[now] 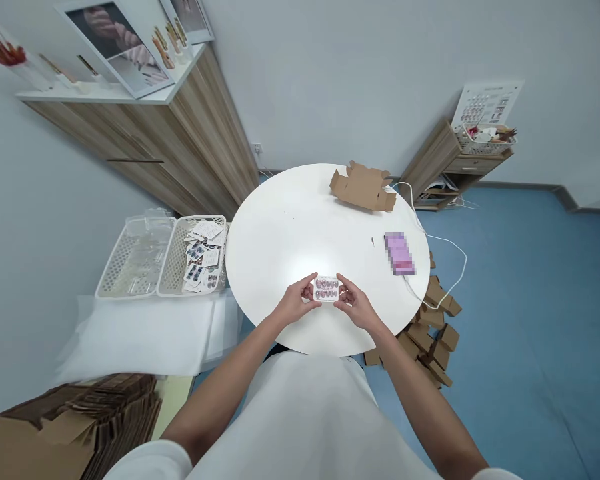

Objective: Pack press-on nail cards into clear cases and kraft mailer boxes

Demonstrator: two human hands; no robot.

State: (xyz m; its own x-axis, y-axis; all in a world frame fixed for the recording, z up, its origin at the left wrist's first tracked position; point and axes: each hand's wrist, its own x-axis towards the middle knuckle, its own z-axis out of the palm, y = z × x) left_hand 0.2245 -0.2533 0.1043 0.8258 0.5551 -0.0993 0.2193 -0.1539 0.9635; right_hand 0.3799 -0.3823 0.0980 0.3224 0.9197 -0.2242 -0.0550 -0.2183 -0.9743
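Observation:
Both my hands hold a small card of press-on nails [326, 289] above the near part of a round white table [280, 220]. Two rows of pinkish, glittery nails face up on it. My left hand [298, 299] pinches the card's left edge between thumb and fingers. At the opposite edge, the thumb and fingers of my right hand [354, 303] grip it the same way. An unfolded brown cardboard box [364, 188] lies at the table's far side. To the right rests a phone [399, 253] with a blurred purple screen and a white cable.
Left of the table stand a white basket [167, 267] of nail cards and another basket [115, 267] with clear plastic pieces. Flattened cardboard [125, 413] is stacked at lower left. Folded brown boxes [433, 333] lie on the floor at right. A wooden cabinet [205, 113] stands behind.

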